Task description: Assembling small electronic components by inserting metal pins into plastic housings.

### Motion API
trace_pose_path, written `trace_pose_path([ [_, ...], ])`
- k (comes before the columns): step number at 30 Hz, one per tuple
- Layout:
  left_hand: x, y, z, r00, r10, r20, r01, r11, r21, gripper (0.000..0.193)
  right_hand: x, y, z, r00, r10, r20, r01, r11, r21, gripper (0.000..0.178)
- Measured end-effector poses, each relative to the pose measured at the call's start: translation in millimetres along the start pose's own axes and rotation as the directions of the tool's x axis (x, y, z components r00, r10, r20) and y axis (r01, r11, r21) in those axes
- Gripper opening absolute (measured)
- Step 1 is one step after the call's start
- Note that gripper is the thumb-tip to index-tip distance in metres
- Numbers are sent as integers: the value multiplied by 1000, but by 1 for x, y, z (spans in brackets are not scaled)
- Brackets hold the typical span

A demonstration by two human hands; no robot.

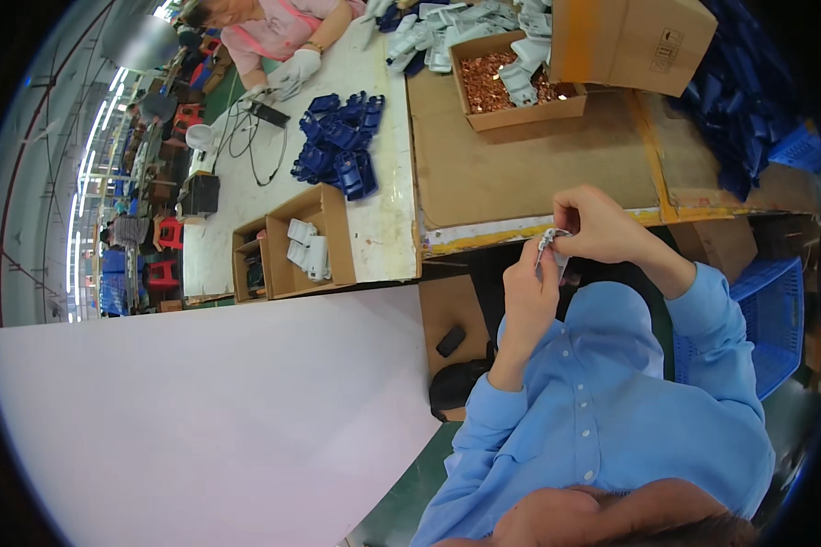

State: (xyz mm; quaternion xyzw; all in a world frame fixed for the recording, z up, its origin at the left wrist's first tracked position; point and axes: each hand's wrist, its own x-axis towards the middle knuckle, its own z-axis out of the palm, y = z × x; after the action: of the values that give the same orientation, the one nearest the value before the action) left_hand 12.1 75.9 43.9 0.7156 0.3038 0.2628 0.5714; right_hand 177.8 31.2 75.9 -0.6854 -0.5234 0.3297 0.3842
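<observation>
Both my hands are in front of my body, just off the table's near edge. My left hand [529, 296] is closed on a small light-grey plastic part [547, 241], pinching it from below. Against the same part, my right hand [604, 223] has its thumb and fingertips pressed together. Whether a tiny piece sits between those right fingertips cannot be made out. Beyond them on the brown board stands a small carton [527, 117] of copper-coloured metal pieces, with light-grey plastic parts [520, 84] lying on top. More light-grey parts [442, 32] are heaped behind it.
A tilted large carton [629, 41] stands at the far right beside a heap of dark blue parts [743, 91]. Left lie blue plastic parts [339, 137] and an open carton [337, 232] with white parts. A gloved co-worker [278, 36] sits opposite. A blue crate [775, 319] is at my right.
</observation>
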Motion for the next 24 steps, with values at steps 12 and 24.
trace_pose_path([
  [12, 4, 4, -9, 991, -133, 32, 136, 983, -124, 26, 0, -18, -2, 998, -57, -4, 57, 997, -54, 21],
  [24, 9, 2, -8, 995, -94, -33, 91, 991, -99, 23, 7, -19, 0, 994, -105, 12, 106, 986, -125, 19],
])
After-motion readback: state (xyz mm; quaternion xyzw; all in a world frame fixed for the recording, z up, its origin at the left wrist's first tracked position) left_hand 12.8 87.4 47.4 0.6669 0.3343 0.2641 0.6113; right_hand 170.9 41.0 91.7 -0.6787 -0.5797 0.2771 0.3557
